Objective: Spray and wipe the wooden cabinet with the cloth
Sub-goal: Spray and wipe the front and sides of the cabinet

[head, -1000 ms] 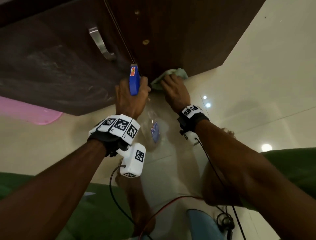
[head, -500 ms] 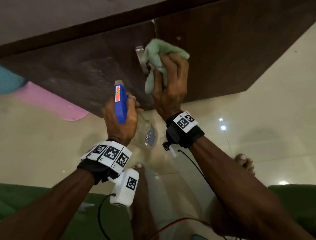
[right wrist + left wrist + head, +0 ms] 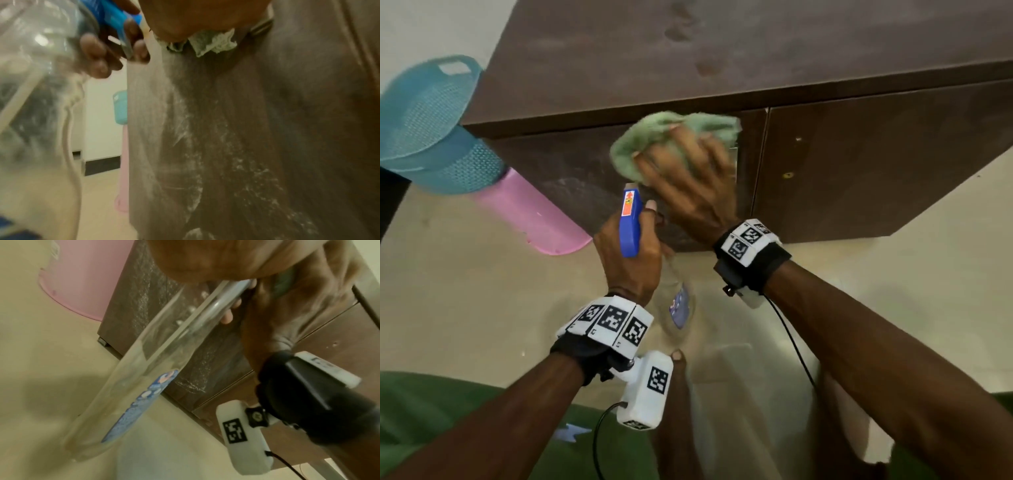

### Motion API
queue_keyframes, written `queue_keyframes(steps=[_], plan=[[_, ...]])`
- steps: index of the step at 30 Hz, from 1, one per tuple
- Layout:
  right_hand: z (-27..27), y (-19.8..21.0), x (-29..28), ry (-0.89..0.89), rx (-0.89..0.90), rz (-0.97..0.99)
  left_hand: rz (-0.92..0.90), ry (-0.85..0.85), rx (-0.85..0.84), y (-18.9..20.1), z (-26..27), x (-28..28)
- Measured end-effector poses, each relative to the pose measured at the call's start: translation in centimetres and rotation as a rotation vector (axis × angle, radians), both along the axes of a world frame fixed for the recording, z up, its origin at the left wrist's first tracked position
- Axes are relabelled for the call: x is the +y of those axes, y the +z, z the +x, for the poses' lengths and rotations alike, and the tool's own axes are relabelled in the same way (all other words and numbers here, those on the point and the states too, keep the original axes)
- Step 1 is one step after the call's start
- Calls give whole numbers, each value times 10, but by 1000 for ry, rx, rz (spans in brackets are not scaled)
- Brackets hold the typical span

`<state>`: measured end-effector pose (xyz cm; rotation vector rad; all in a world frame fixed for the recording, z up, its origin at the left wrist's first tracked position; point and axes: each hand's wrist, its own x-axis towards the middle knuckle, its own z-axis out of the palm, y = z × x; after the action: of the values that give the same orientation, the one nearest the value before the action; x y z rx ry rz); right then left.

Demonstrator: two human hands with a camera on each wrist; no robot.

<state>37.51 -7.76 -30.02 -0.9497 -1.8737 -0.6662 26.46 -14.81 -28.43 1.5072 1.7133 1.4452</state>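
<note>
The dark brown wooden cabinet [image 3: 859,164] fills the upper part of the head view, with its top and both doors showing. My right hand [image 3: 688,178] holds a bunched green cloth [image 3: 654,137] against the left door just under the top edge, fingers spread over it. My left hand [image 3: 630,253] grips a spray bottle by the neck; its blue head [image 3: 630,222] points at the door, just below the cloth. The clear body [image 3: 144,369] hangs down. White streaks cover the door [image 3: 246,129], and the cloth [image 3: 213,43] pokes out under my palm.
A teal basket [image 3: 424,120] sits on a pink bin [image 3: 530,212] left of the cabinet. A metal door handle [image 3: 734,150] is partly hidden behind my right hand. The floor [image 3: 893,291] is glossy beige tile, with my bare foot [image 3: 678,377] and a cable below.
My right hand has carried the cloth from the cabinet's bottom edge up the door to its top edge. The spray bottle has stayed beside it, and my view has tilted up to the cabinet top.
</note>
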Motion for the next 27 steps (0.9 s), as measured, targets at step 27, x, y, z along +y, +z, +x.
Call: queue_keyframes(steps=[27], plan=[[-66,13,27,306,-503,-176,22,289,-124,1,-75,9]])
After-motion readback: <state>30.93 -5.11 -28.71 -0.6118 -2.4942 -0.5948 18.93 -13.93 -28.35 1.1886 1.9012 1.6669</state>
